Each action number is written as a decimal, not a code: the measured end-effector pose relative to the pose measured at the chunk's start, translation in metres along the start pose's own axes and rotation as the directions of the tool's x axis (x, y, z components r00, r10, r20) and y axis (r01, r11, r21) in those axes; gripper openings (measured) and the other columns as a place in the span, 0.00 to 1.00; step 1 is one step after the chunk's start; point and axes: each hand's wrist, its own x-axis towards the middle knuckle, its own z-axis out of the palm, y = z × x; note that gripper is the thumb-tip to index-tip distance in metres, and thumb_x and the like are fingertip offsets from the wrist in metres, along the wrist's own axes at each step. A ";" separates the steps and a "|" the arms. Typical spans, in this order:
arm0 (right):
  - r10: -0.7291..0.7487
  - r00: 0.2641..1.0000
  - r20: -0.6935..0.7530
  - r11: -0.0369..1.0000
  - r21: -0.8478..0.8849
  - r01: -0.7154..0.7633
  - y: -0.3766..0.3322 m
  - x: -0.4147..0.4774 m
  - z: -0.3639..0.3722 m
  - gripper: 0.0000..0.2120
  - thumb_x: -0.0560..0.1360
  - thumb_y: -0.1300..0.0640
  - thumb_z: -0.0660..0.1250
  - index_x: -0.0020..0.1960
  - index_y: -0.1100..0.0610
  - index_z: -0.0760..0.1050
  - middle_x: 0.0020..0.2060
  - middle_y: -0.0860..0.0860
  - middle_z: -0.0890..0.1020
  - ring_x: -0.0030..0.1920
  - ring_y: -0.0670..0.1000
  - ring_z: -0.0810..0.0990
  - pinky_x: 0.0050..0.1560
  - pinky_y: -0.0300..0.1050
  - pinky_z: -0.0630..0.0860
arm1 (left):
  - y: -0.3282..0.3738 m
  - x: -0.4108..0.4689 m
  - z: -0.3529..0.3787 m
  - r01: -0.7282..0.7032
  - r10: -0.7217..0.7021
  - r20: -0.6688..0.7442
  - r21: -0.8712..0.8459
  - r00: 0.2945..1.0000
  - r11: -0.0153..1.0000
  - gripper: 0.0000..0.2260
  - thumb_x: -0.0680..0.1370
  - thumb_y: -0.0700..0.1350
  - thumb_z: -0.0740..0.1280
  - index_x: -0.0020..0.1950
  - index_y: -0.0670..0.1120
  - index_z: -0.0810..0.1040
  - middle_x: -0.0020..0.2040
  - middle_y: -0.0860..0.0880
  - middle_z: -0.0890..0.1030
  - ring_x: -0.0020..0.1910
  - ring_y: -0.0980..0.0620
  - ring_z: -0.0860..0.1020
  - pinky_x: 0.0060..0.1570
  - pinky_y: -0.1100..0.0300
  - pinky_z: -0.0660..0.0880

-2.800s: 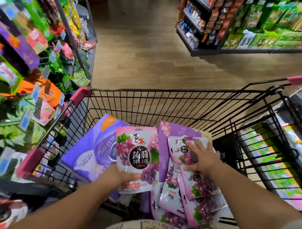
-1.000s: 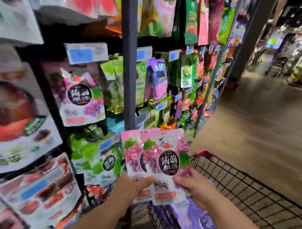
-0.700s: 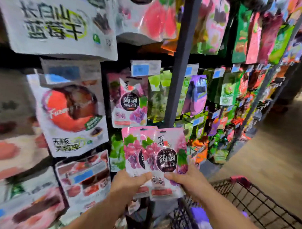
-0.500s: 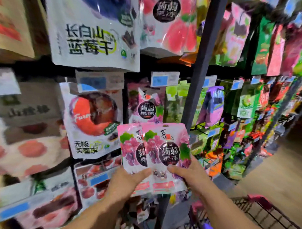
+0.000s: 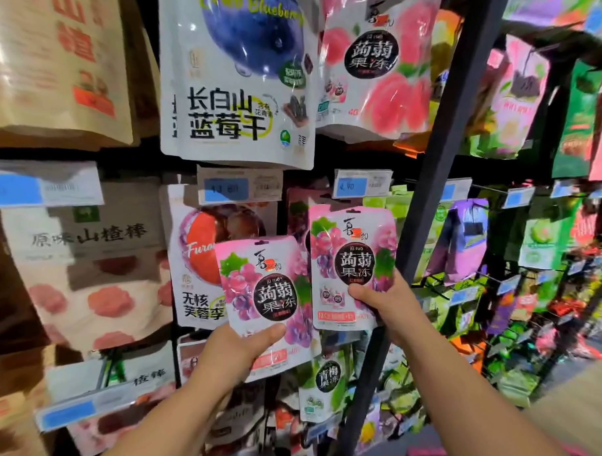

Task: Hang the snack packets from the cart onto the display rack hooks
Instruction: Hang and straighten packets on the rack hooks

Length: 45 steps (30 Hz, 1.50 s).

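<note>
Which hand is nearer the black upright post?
Right. The right hand, gripping the higher grape packet, overlaps the black post; the left hand, gripping the lower grape packet, is well left.

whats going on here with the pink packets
A person is stocking a display rack of hanging snacks. The left hand grips one pink grape jelly packet by its bottom and holds it low. The right hand pinches a second packet and holds it higher, right under a blue price tag. Whether its hanging hole is on a hook yet cannot be seen.
</note>
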 end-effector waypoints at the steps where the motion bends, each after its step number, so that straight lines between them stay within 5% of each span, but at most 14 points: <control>1: -0.007 1.000 0.001 1.000 -0.006 0.007 0.000 0.003 -0.001 0.25 0.63 0.66 0.79 0.56 0.53 0.75 0.49 0.58 0.85 0.49 0.58 0.84 0.50 0.54 0.81 | 0.003 -0.001 -0.002 0.017 -0.016 -0.019 0.032 1.000 0.999 0.15 0.70 0.50 0.77 0.34 0.41 0.77 0.21 0.46 0.75 0.23 0.53 0.69 0.31 0.60 0.64; 3: -0.023 1.000 -0.007 0.999 -0.030 0.022 -0.001 0.009 -0.003 0.25 0.62 0.65 0.80 0.55 0.53 0.75 0.43 0.56 0.84 0.46 0.58 0.84 0.52 0.56 0.81 | 0.008 -0.002 -0.003 0.055 -0.054 -0.022 0.063 0.998 0.996 0.23 0.69 0.51 0.76 0.20 0.48 0.70 0.18 0.52 0.63 0.21 0.53 0.61 0.28 0.60 0.59; 9: -0.034 0.999 0.014 0.997 -0.065 0.035 -0.004 0.023 -0.009 0.20 0.66 0.66 0.78 0.52 0.53 0.75 0.40 0.53 0.85 0.44 0.57 0.84 0.49 0.54 0.80 | 0.017 -0.004 -0.006 0.054 -0.054 -0.032 0.018 0.998 0.998 0.27 0.69 0.49 0.77 0.17 0.47 0.66 0.17 0.53 0.64 0.16 0.56 0.61 0.29 0.58 0.60; 14: -0.002 0.999 0.052 0.998 -0.069 0.006 0.001 0.033 -0.009 0.33 0.55 0.53 0.83 0.58 0.54 0.75 0.48 0.55 0.86 0.51 0.59 0.84 0.55 0.58 0.80 | 0.024 -0.005 -0.005 -0.036 0.034 -0.053 -0.034 0.998 0.999 0.26 0.71 0.45 0.76 0.48 0.24 0.69 0.29 0.41 0.76 0.30 0.39 0.78 0.38 0.47 0.74; 18: -0.002 0.999 0.050 0.996 -0.086 0.006 0.004 0.039 -0.008 0.35 0.56 0.52 0.82 0.60 0.55 0.75 0.48 0.54 0.86 0.51 0.58 0.84 0.54 0.54 0.80 | 0.020 -0.001 -0.007 0.008 -0.008 -0.006 -0.049 1.000 0.999 0.15 0.70 0.47 0.76 0.36 0.37 0.76 0.19 0.45 0.72 0.18 0.60 0.67 0.29 0.62 0.65; 22: 0.014 0.997 0.070 0.994 -0.109 -0.006 0.005 0.052 -0.004 0.33 0.60 0.52 0.83 0.61 0.55 0.74 0.48 0.53 0.85 0.48 0.54 0.84 0.48 0.50 0.80 | 0.018 0.006 -0.010 -0.015 0.020 0.057 -0.078 0.998 0.997 0.28 0.59 0.61 0.81 0.50 0.43 0.83 0.39 0.48 0.83 0.35 0.44 0.79 0.46 0.55 0.74; 24: 0.017 0.999 0.049 0.989 -0.145 -0.010 0.002 0.057 0.001 0.22 0.68 0.56 0.79 0.57 0.55 0.74 0.44 0.52 0.84 0.42 0.51 0.81 0.41 0.46 0.77 | 0.022 0.004 -0.008 -0.031 0.039 0.080 -0.092 0.996 0.995 0.24 0.60 0.57 0.81 0.51 0.47 0.84 0.46 0.51 0.85 0.43 0.49 0.83 0.50 0.58 0.74; 27: 0.033 0.995 -0.098 0.955 -0.291 -0.060 -0.006 0.052 0.008 0.18 0.77 0.48 0.68 0.58 0.58 0.68 0.51 0.52 0.77 0.51 0.51 0.75 0.51 0.46 0.71 | 0.026 0.006 -0.004 -0.057 0.069 0.149 -0.085 0.986 0.995 0.21 0.61 0.52 0.80 0.52 0.52 0.82 0.46 0.55 0.86 0.45 0.57 0.84 0.52 0.58 0.75; 32: -0.376 0.861 -0.343 0.857 -0.482 0.183 0.000 0.018 0.021 0.24 0.77 0.39 0.59 0.65 0.55 0.67 0.54 0.49 0.74 0.57 0.53 0.74 0.56 0.49 0.71 | 0.027 0.016 0.008 -0.067 0.081 0.212 -0.073 0.974 0.995 0.17 0.60 0.56 0.79 0.47 0.54 0.85 0.38 0.52 0.85 0.37 0.56 0.81 0.48 0.57 0.77; 34: -0.435 0.853 -0.289 0.829 -0.499 0.254 0.001 0.003 0.024 0.17 0.76 0.38 0.59 0.57 0.49 0.68 0.50 0.44 0.74 0.53 0.49 0.75 0.54 0.42 0.71 | 0.031 0.020 0.017 -0.059 0.078 0.236 -0.083 0.969 0.995 0.20 0.58 0.57 0.80 0.48 0.55 0.85 0.44 0.47 0.86 0.43 0.50 0.83 0.53 0.52 0.78; 36: -0.276 0.953 -0.127 0.893 -0.399 0.205 -0.004 -0.009 0.028 0.08 0.80 0.42 0.59 0.55 0.43 0.67 0.51 0.42 0.76 0.52 0.46 0.75 0.49 0.34 0.70 | 0.035 0.024 0.027 -0.056 0.084 0.263 -0.110 0.961 0.992 0.19 0.61 0.53 0.82 0.49 0.52 0.85 0.47 0.50 0.86 0.48 0.53 0.83 0.54 0.53 0.77; 38: -0.121 0.992 0.029 0.944 -0.307 0.124 -0.005 -0.014 0.027 0.19 0.77 0.38 0.59 0.65 0.42 0.65 0.60 0.43 0.75 0.59 0.45 0.74 0.59 0.39 0.71 | 0.038 0.028 0.038 -0.061 0.095 0.304 -0.120 0.948 0.991 0.16 0.63 0.49 0.81 0.49 0.53 0.85 0.49 0.52 0.86 0.50 0.54 0.83 0.55 0.55 0.76; 41: -0.176 0.984 -0.020 0.945 -0.283 0.164 0.001 -0.014 0.019 0.33 0.72 0.34 0.65 0.73 0.44 0.61 0.65 0.44 0.75 0.63 0.45 0.75 0.67 0.51 0.71 | 0.045 0.033 0.052 -0.089 0.117 0.345 -0.098 0.931 0.991 0.06 0.71 0.40 0.76 0.44 0.50 0.84 0.39 0.58 0.85 0.42 0.59 0.83 0.41 0.71 0.75; 45: -0.225 0.970 -0.088 0.941 -0.278 0.193 -0.004 -0.012 0.007 0.26 0.72 0.38 0.67 0.67 0.32 0.62 0.67 0.40 0.72 0.64 0.37 0.72 0.63 0.36 0.71 | 0.056 0.040 0.068 -0.124 0.151 0.383 -0.094 0.912 0.988 0.06 0.74 0.40 0.73 0.44 0.49 0.79 0.24 0.62 0.77 0.29 0.65 0.78 0.27 0.76 0.67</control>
